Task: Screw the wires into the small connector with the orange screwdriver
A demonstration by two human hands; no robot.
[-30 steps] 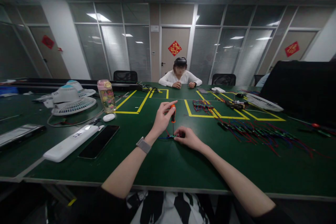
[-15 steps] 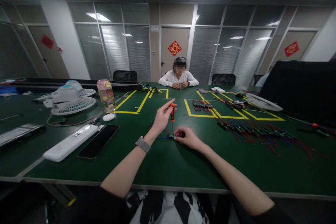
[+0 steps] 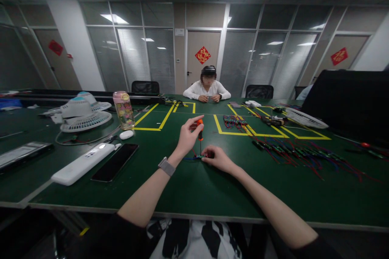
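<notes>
An orange-and-black screwdriver [image 3: 200, 132] stands nearly upright, its handle held by the fingers of my left hand [image 3: 190, 132]. The shaft runs down to a small green circuit board [image 3: 199, 157] lying on the table, with red and blue wires at its left side. My right hand [image 3: 218, 158] rests on the table and pinches the board's right end between thumb and fingers. Fingertips hide part of the board, and the exact spot where the tip meets it is too small to make out.
Many wired boards [image 3: 300, 151] lie to the right, with a smaller bunch [image 3: 234, 122] inside yellow tape. At left are a phone [image 3: 115, 162], a white power strip-like device [image 3: 83, 164], a bottle [image 3: 124, 110] and white fans [image 3: 86, 119]. Across the table sits a person [image 3: 207, 89].
My left fingers have shifted slightly around the screwdriver's handle, the thumb now lying further across it. My right hand stays at the board.
</notes>
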